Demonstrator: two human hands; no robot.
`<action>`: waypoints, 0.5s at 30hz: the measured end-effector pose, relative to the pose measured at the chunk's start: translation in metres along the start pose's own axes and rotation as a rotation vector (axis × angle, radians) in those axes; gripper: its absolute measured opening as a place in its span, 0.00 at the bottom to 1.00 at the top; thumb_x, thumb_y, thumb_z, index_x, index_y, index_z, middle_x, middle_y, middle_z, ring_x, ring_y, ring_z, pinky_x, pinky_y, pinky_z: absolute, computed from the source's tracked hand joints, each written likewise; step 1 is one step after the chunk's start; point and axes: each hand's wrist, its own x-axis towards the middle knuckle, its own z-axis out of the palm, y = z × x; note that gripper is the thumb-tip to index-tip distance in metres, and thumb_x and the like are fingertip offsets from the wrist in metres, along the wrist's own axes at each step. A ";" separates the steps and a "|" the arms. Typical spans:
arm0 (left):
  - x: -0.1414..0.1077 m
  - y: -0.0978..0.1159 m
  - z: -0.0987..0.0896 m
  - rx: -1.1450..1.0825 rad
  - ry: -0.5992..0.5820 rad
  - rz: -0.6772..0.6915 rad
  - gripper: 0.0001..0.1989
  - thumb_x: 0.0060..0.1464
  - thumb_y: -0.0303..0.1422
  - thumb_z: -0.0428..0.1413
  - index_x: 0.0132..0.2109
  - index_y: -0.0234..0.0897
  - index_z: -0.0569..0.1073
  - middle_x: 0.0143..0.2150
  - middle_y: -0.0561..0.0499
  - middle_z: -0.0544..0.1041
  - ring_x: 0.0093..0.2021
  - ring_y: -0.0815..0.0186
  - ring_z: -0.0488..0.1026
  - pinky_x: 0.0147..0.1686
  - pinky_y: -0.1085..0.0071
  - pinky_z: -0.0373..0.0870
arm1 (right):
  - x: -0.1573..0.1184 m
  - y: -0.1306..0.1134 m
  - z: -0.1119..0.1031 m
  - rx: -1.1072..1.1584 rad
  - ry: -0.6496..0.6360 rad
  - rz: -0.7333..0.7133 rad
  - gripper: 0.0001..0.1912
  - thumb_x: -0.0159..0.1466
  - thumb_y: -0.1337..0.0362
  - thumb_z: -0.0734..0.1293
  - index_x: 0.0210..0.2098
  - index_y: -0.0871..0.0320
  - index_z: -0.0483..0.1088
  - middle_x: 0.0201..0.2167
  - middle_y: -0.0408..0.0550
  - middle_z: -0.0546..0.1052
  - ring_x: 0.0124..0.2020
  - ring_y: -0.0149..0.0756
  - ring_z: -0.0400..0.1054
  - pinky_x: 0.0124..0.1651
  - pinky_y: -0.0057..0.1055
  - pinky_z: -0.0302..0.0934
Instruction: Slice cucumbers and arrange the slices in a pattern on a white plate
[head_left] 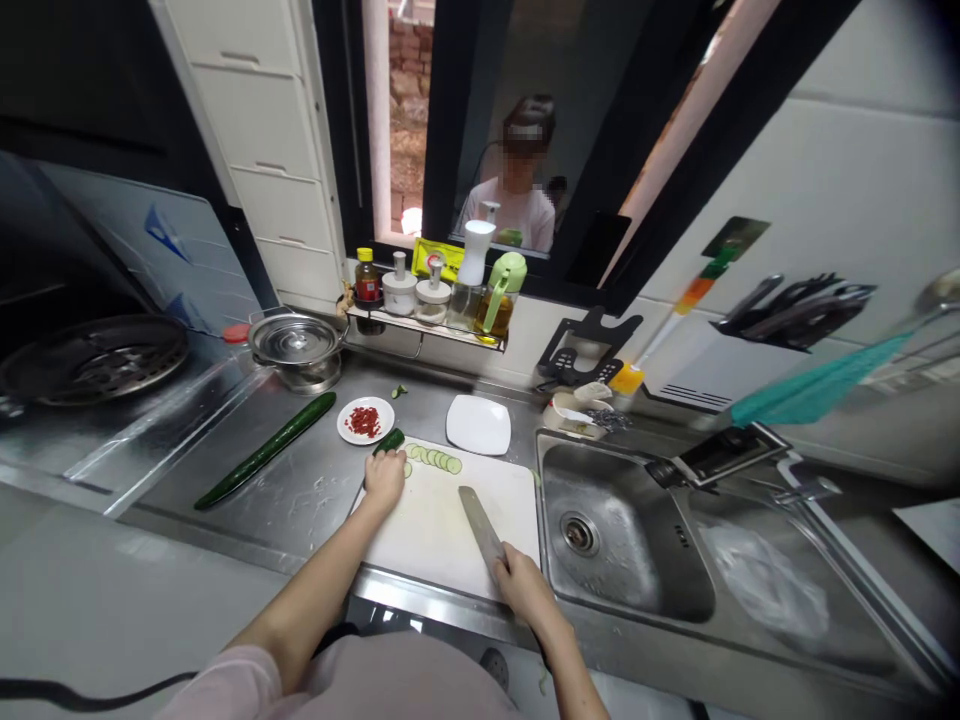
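Observation:
At the left edge of the white cutting board (pixel 427 545), my left hand (pixel 384 477) is closed over a cut piece of cucumber (pixel 389 441), whose dark green end shows past the fingers. A row of thin cucumber slices (pixel 435 458) lies along the board's far side, and another slice peeks out beside my fingers. My right hand (pixel 517 580) grips the handle of a kitchen knife (pixel 480 522). Its blade points away from me over the right half of the board, apart from the slices. A long whole cucumber (pixel 266 450) rests on the steel counter to the left.
Behind the board are a small plate of chopped red pieces (pixel 365 420) and a white square plate (pixel 478 424). A steel sink (pixel 626 530) adjoins on the right. A stacked steel pot (pixel 296 345) stands at back left, near a condiment rack (pixel 427 325) below the window.

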 end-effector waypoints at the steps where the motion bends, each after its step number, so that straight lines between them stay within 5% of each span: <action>1: 0.000 0.000 0.001 0.013 -0.001 0.012 0.17 0.57 0.24 0.44 0.44 0.38 0.76 0.43 0.40 0.76 0.48 0.55 0.67 0.46 0.61 0.55 | 0.000 0.002 0.001 0.008 0.004 0.003 0.13 0.67 0.64 0.55 0.44 0.59 0.69 0.41 0.52 0.78 0.43 0.37 0.70 0.39 0.26 0.53; 10: -0.007 0.004 0.002 0.055 0.019 0.013 0.16 0.59 0.28 0.45 0.44 0.39 0.77 0.45 0.40 0.75 0.48 0.53 0.66 0.47 0.58 0.54 | -0.007 0.010 0.004 0.062 0.015 0.021 0.13 0.66 0.64 0.56 0.44 0.60 0.69 0.42 0.54 0.78 0.44 0.38 0.70 0.39 0.27 0.52; 15: -0.008 0.024 0.006 -0.019 0.070 0.017 0.17 0.59 0.30 0.47 0.50 0.42 0.75 0.49 0.41 0.74 0.51 0.52 0.64 0.48 0.57 0.55 | -0.010 0.007 0.000 0.079 0.009 0.038 0.13 0.66 0.65 0.56 0.43 0.59 0.69 0.40 0.52 0.78 0.43 0.38 0.70 0.39 0.27 0.51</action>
